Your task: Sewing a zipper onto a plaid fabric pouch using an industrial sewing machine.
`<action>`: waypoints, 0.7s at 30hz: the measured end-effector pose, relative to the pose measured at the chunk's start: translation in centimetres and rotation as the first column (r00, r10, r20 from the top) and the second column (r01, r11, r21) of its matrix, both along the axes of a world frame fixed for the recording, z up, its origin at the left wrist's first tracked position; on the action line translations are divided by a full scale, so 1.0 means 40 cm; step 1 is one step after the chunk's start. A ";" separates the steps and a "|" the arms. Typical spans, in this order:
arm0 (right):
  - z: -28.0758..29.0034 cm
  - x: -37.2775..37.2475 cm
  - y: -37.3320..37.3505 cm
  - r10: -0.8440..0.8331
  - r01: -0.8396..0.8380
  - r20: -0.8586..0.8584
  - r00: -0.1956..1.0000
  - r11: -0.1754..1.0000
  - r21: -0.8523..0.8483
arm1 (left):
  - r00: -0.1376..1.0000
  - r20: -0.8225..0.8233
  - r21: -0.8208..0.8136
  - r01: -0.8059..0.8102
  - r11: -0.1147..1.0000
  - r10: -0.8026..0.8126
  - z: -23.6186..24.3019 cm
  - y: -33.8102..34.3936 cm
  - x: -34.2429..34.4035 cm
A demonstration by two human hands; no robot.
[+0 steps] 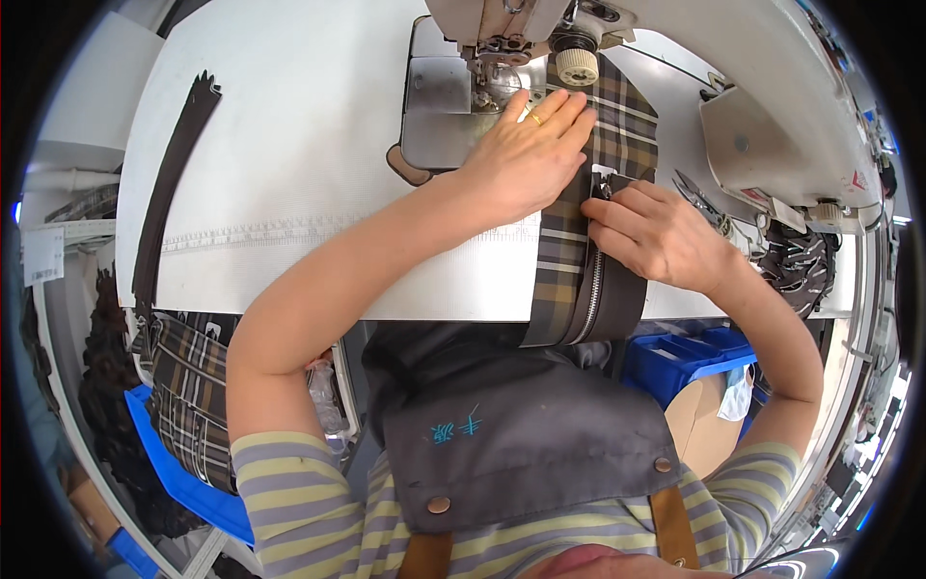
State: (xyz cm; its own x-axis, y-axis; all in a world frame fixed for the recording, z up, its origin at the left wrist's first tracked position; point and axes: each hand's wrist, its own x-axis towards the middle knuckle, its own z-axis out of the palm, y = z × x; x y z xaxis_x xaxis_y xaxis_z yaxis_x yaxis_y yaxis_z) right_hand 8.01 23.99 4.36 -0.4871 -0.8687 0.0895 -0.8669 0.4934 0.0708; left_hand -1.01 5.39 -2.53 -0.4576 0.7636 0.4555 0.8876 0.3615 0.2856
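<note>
A brown, black and white plaid fabric piece (623, 130) lies under the sewing machine's arm and hangs over the table's front edge. A dark zipper (595, 289) with metal teeth runs lengthwise along it, beside a plain dark strip. My left hand (535, 154) rests palm down on the plaid, fingers stretched out just right of the presser foot (479, 92). Closer to me, my right hand (661, 232) pinches the zipper near its metal pull (604, 183), with fingertips closed on the tape. Part of the fabric under both hands is hidden.
The sewing machine (762, 48) spans the top right. Scissors (696, 196) and a dark bundle (801, 270) sit right of my hand. Dark zipper strips (178, 183) lie at left on the table. Below are blue bins (666, 362) and a plaid stack (188, 386).
</note>
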 end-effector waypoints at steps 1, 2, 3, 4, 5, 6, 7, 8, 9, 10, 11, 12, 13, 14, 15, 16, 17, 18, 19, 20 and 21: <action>-0.009 0.007 0.002 -0.036 0.034 -0.024 0.999 0.997 -0.070 | 0.999 0.034 -0.085 -0.027 0.996 0.030 -0.006 0.002 0.001; -0.017 0.015 0.002 -0.072 0.063 -0.048 0.996 0.985 -0.162 | 1.000 0.014 -0.037 -0.024 0.999 0.024 -0.011 -0.007 0.004; -0.024 0.023 -0.002 -0.073 0.066 -0.046 0.996 0.988 -0.139 | 1.000 0.013 -0.055 -0.012 0.998 0.013 -0.014 -0.024 0.009; -0.035 0.030 -0.013 -0.095 0.084 -0.042 0.995 0.973 -0.217 | 1.000 0.019 -0.096 -0.010 0.995 0.012 -0.016 -0.043 0.014; -0.043 0.039 -0.029 -0.112 0.096 -0.037 0.993 0.951 -0.294 | 1.000 0.012 -0.072 -0.001 0.997 0.002 -0.014 -0.069 0.022; -0.053 0.038 -0.046 -0.100 0.085 -0.027 0.995 0.939 -0.333 | 0.999 -0.012 -0.087 -0.039 0.995 0.038 -0.010 -0.098 0.027; -0.062 0.039 -0.068 -0.108 0.095 -0.016 0.994 0.927 -0.363 | 0.997 -0.038 -0.102 -0.077 0.992 0.074 -0.004 -0.127 0.031; -0.071 0.039 -0.091 -0.103 0.091 -0.011 0.995 0.918 -0.385 | 0.995 -0.035 -0.117 -0.097 0.988 0.094 0.004 -0.160 0.033; -0.079 0.034 -0.112 -0.091 0.080 -0.008 0.996 0.914 -0.397 | 0.995 -0.016 -0.159 -0.103 0.982 0.101 0.011 -0.187 0.032; -0.086 0.031 -0.132 -0.092 0.082 -0.005 0.996 0.909 -0.408 | 0.988 -0.020 -0.193 -0.155 0.969 0.154 0.019 -0.216 0.031; -0.091 0.023 -0.147 -0.103 0.093 -0.001 0.995 0.901 -0.424 | 0.976 -0.015 -0.244 -0.214 0.946 0.217 0.025 -0.238 0.026; -0.095 0.012 -0.157 -0.121 0.114 0.013 0.993 0.890 -0.441 | 0.961 0.062 -0.337 -0.235 0.912 0.271 0.029 -0.254 0.014; -0.099 0.002 -0.165 -0.133 0.131 0.028 0.991 0.883 -0.450 | 0.971 0.056 -0.281 -0.207 0.937 0.231 0.027 -0.262 0.000; -0.102 -0.015 -0.166 -0.148 0.143 0.024 0.989 0.882 -0.449 | 0.970 0.042 -0.293 -0.217 0.931 0.239 0.024 -0.264 -0.021; -0.105 -0.031 -0.165 -0.160 0.156 0.030 0.987 0.873 -0.462 | 0.968 0.027 -0.302 -0.231 0.925 0.250 0.018 -0.262 -0.044; -0.109 -0.047 -0.164 -0.193 0.167 -0.009 0.981 0.868 -0.468 | 0.969 0.015 -0.291 -0.231 0.928 0.246 0.012 -0.257 -0.075; -0.112 -0.064 -0.161 -0.227 0.186 -0.034 0.973 0.866 -0.464 | 0.969 0.021 -0.291 -0.231 0.928 0.248 0.006 -0.251 -0.103; -0.117 -0.077 -0.159 -0.268 0.227 -0.016 0.963 0.845 -0.484 | 0.974 0.005 -0.281 -0.218 0.935 0.229 0.002 -0.246 -0.131; -0.120 -0.090 -0.158 -0.262 0.218 -0.024 0.965 0.847 -0.484 | 0.978 -0.021 -0.250 -0.206 0.946 0.208 0.000 -0.240 -0.156; -0.123 -0.103 -0.156 -0.297 0.252 -0.003 0.955 0.816 -0.520 | 0.978 -0.010 -0.268 -0.204 0.942 0.209 0.000 -0.233 -0.178; -0.126 -0.112 -0.155 -0.314 0.270 0.016 0.949 0.787 -0.554 | 0.981 0.014 -0.234 -0.187 0.954 0.196 0.002 -0.226 -0.196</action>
